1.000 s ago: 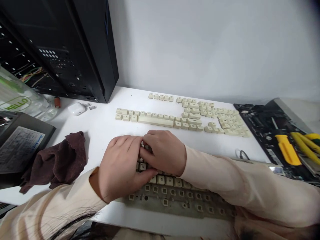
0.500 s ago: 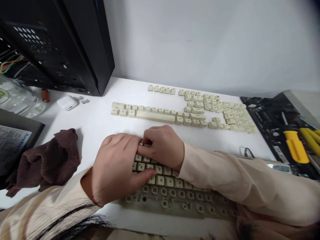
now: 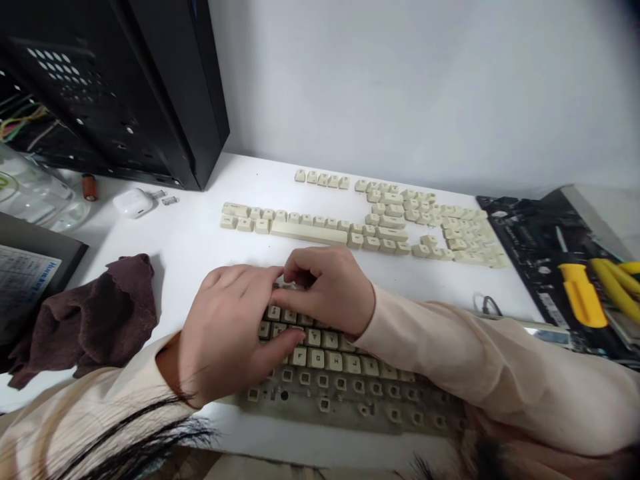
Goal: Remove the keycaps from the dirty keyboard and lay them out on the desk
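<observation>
A beige keyboard (image 3: pixel 345 403) lies below me, with lettered keycaps (image 3: pixel 334 361) on its upper rows and bare switch sockets along the lower ones. My left hand (image 3: pixel 233 330) covers its left part; the thumb rests among the letter keys and the fingers reach across the far edge, gripping the board, their tips hidden. Close against those fingers, my right hand (image 3: pixel 327 287) is closed over the far row, thumb and forefinger drawn together. Anything between them is hidden.
Loose keycaps (image 3: pixel 387 220) and a long space bar (image 3: pixel 309 231) lie in rows beyond the keyboard. A black computer case (image 3: pixel 165 87) and brown cloth (image 3: pixel 107 317) are left. A circuit board (image 3: pixel 523 233) and yellow-handled screwdriver (image 3: pixel 583 297) lie right.
The view has shifted slightly. My right thumb and curled forefinger show a wider gap behind their tips. My left thumb has moved slightly left and up across the keys.
</observation>
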Demonstrator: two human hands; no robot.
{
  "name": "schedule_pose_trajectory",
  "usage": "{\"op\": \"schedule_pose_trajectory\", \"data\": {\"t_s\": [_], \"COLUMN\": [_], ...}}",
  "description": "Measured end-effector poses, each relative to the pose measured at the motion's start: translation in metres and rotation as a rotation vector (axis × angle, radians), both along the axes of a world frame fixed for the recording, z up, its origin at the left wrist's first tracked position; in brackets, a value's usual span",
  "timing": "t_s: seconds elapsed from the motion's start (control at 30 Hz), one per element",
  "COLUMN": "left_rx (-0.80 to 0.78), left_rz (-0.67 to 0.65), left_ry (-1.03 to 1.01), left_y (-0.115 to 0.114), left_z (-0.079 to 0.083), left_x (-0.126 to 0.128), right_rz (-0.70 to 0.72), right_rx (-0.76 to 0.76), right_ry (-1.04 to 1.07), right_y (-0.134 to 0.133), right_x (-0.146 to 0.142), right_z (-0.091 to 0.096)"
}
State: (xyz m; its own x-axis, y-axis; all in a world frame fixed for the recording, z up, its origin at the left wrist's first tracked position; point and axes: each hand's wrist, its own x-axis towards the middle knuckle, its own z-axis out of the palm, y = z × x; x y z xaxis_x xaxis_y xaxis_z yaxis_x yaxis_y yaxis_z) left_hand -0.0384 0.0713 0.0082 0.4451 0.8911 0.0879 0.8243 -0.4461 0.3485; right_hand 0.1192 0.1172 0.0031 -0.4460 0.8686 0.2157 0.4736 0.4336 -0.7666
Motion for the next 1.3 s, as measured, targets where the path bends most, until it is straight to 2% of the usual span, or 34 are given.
{"op": "schedule_pose_trajectory", "data": {"t_s": [0.13,0.27,0.37,0.5,0.6,0.7,0.8,0.97,1.1,1.3], "left_rx": [0.114,0.160,0.148,0.125,0.100,0.066,0.064,0.077,0.082,0.100], "left_rz": [0.047,0.059,0.043,0.022,0.019,0.028,0.015,-0.009,-0.021,-0.025], "left_ry": [-0.079,-0.117,-0.119,-0.097,-0.101,-0.126,-0.157,-0.171,-0.178,-0.173], "left_y": [-0.001,-0.002,-0.003,-0.007,-0.010,-0.012,-0.014,-0.012,-0.010,-0.011], "left_z": [0.000,0.000,-0.001,-0.003,-0.002,-0.001,-0.002,-0.004,-0.004,-0.004], "left_x": [-0.004,-0.007,-0.007,-0.006,-0.004,-0.003,-0.002,-0.002,-0.002,-0.002], "right_rz": [0.058,0.174,0.167,0.106,0.035,-0.048,-0.115,-0.069,-0.027,0.044], "right_rx": [-0.234,-0.347,-0.268,-0.034,0.034,0.097,0.138,0.069,0.002,-0.098], "right_ry": [0.206,0.263,0.212,0.008,-0.123,-0.250,-0.528,-0.729,-0.881,-1.032], "right_y": [0.010,0.012,0.007,0.012,0.034,0.070,0.112,0.162,0.179,0.187], "right_x": [0.008,0.018,0.024,0.028,0.027,0.020,0.008,-0.013,-0.021,-0.022], "right_z": [0.016,0.031,0.043,0.069,0.093,0.104,0.097,0.066,0.053,0.052]}}
